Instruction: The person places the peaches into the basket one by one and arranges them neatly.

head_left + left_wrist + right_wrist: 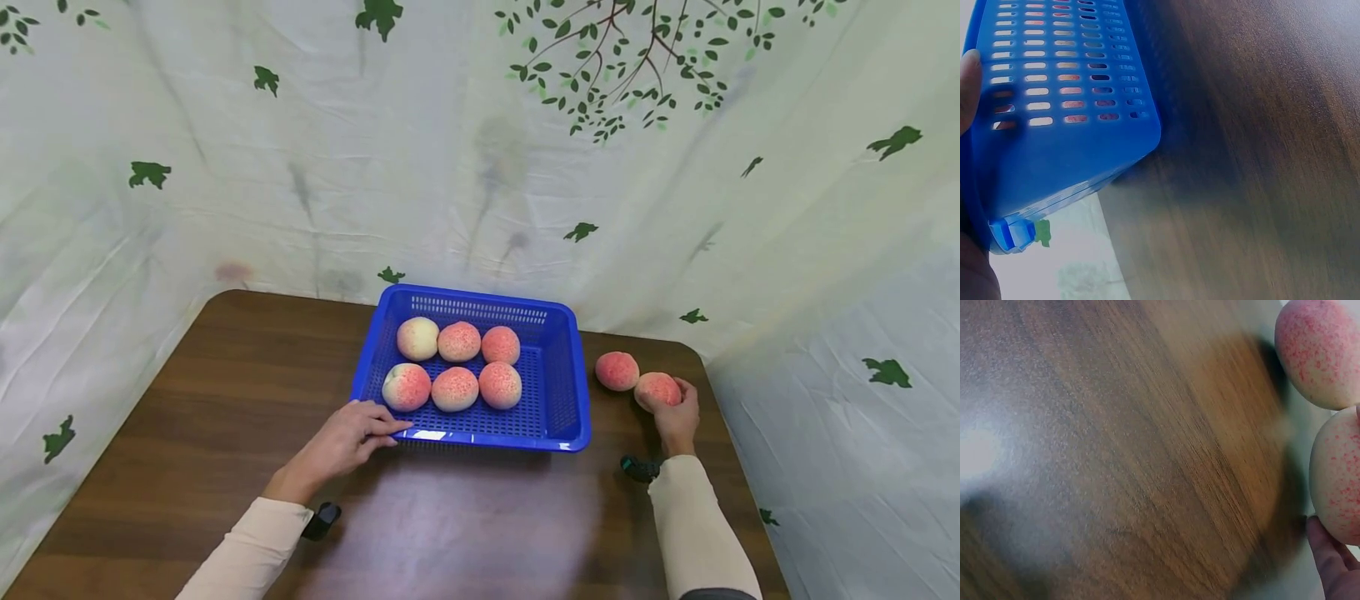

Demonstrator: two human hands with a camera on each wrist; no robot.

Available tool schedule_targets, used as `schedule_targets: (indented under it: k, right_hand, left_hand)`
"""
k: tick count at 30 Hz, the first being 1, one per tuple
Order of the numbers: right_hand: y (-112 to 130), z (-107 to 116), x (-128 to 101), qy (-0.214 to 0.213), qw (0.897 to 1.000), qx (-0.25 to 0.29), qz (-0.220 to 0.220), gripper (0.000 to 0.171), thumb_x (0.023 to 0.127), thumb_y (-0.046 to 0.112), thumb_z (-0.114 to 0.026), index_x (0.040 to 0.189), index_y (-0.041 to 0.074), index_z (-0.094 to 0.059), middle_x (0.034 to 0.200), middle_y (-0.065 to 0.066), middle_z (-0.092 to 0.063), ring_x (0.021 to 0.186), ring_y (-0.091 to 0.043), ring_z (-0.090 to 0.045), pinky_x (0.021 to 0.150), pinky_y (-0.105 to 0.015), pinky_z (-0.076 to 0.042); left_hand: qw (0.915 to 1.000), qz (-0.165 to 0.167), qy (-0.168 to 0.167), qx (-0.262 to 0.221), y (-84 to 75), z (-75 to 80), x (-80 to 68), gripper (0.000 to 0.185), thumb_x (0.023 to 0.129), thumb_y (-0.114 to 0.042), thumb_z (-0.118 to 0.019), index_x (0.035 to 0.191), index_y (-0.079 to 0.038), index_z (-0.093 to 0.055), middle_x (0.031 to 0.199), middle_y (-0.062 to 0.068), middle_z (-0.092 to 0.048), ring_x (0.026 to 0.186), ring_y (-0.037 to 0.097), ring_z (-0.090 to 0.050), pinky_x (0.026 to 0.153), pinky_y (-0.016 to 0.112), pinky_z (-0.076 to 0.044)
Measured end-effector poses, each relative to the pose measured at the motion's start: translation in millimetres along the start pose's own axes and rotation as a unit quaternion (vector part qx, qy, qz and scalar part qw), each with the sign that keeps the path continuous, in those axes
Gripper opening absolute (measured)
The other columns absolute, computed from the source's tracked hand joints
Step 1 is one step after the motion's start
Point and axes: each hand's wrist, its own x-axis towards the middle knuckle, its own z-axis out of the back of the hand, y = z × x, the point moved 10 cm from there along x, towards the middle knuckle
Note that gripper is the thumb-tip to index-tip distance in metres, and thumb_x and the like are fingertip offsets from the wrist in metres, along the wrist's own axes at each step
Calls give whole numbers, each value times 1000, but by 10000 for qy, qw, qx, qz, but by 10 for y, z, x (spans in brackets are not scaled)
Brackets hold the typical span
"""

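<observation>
A blue plastic basket (487,439) with slotted walls stands at the back of the table, holding peaches in two rows of three; its right side shows bare mesh floor. At its near left corner my left hand (348,437) grips the rim, and in the left wrist view the thumb (967,87) lies against the slotted wall. To the right of the basket, my right hand (678,421) has its fingers around a pink peach (657,388). Another peach (617,371) touches or nearly touches it on the left. The right wrist view shows fingers (1329,562) beneath the held peach.
The brown wooden table (465,525) has rounded back corners. A pale curtain (450,167) with leaf prints hangs close behind the basket and along both sides. Dark straps with devices sit on both wrists.
</observation>
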Motion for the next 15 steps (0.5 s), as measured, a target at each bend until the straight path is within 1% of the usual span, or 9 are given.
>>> schedule_targets:
  k: [6, 11, 15]
  right_hand:
    - [-78, 51, -40, -44, 9998, 158, -149, 81, 83, 18, -77, 146, 7, -26, 149, -16, -30, 136, -31, -30, 112, -44, -25]
    - [-119, 112, -82, -127, 9993, 325, -99, 81, 84, 19, -77, 145, 5, -25, 147, -17, -30, 133, -29, -31, 111, -43, -27]
    - [-125, 146, -138, -168, 9990, 419, -30, 80, 84, 17, -75, 145, 4, -25, 146, -16, -30, 131, -28, -33, 110, -43, -28]
  left_hand:
    - [10000, -59, -35, 27, -23, 10, 8, 28, 77, -8, -78, 105, -11, -76, 86, -5, -66, 80, 14, -59, 70, 32, -42]
    - [9999, -101, -88, 67, -31, 13, 10, 28, 76, -10, -78, 104, -11, -77, 86, -4, -67, 80, 15, -59, 69, 32, -42]
    - [9999, -90, -99, 72, -18, 13, 12, 28, 76, -10, -79, 104, -10, -77, 85, -3, -67, 79, 15, -59, 70, 32, -42]
